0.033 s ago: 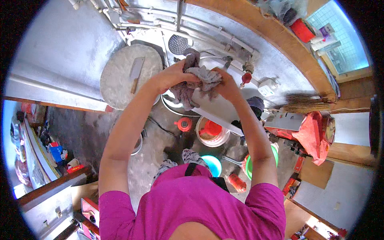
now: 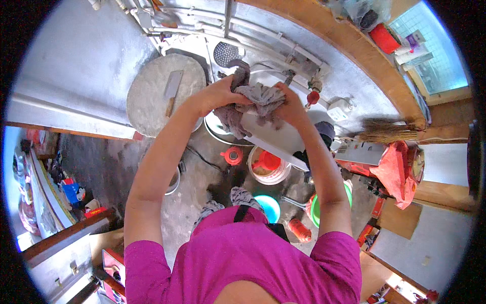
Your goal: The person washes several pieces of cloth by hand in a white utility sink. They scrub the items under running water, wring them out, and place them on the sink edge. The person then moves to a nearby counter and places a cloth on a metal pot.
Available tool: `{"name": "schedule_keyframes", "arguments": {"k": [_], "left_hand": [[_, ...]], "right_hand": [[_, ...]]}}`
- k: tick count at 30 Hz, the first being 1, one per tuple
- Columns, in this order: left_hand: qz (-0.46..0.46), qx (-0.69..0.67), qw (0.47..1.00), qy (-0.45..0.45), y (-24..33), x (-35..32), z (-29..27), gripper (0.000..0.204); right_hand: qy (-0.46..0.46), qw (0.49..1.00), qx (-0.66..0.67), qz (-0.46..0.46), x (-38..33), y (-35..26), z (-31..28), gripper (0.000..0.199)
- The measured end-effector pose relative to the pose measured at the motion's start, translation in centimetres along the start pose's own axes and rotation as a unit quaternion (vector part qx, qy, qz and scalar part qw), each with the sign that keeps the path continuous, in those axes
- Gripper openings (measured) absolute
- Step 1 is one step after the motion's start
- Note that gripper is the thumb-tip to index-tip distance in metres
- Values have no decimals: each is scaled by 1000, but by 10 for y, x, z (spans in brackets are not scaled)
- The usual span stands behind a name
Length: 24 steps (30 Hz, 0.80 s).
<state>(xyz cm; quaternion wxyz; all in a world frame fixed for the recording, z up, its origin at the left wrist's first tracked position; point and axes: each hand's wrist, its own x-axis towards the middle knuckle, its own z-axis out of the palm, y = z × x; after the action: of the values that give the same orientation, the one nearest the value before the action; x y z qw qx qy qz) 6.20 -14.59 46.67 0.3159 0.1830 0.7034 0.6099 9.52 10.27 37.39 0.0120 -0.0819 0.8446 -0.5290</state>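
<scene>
A bunched grey cloth hangs between my two hands, in front of a white sink. My left hand is closed on its left part, and loose folds droop below the fingers. On the other side my right hand grips the cloth's right end; some of its fingers are hidden. A dark twisted end of the cloth sticks up beyond my left hand. The tap with a red handle stands just to the right of my right hand.
To the left, a cleaver lies on a round board. Below the sink, a white bucket holds a red scoop. A red-lidded container, a blue basin and a green basin stand on the floor.
My right hand has shifted slightly to the right, and the cloth between the hands has spread a little with it. My left hand keeps its hold.
</scene>
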Motion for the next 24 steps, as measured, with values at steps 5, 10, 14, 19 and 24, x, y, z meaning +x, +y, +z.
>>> {"name": "schedule_keyframes", "arguments": {"k": [5, 10, 14, 19, 24], "left_hand": [[-131, -143, 981, -17, -49, 9, -29, 62], [-29, 104, 994, 6, -112, 35, -45, 44], [-61, 364, 924, 99, -88, 36, -3, 50], [-93, -177, 974, 107, -51, 29, 44, 58], [85, 165, 982, 29, -53, 27, 89, 58]], "right_hand": [[-5, 974, 163, 157, -12, -14, -39, 31], [-104, 957, -271, 26, -2, -7, -48, 34], [-44, 970, -164, 175, -16, -2, -52, 41], [-82, 992, 16, 93, -32, -27, -38, 57], [-86, 982, -110, 130, -27, -17, -16, 68]]}}
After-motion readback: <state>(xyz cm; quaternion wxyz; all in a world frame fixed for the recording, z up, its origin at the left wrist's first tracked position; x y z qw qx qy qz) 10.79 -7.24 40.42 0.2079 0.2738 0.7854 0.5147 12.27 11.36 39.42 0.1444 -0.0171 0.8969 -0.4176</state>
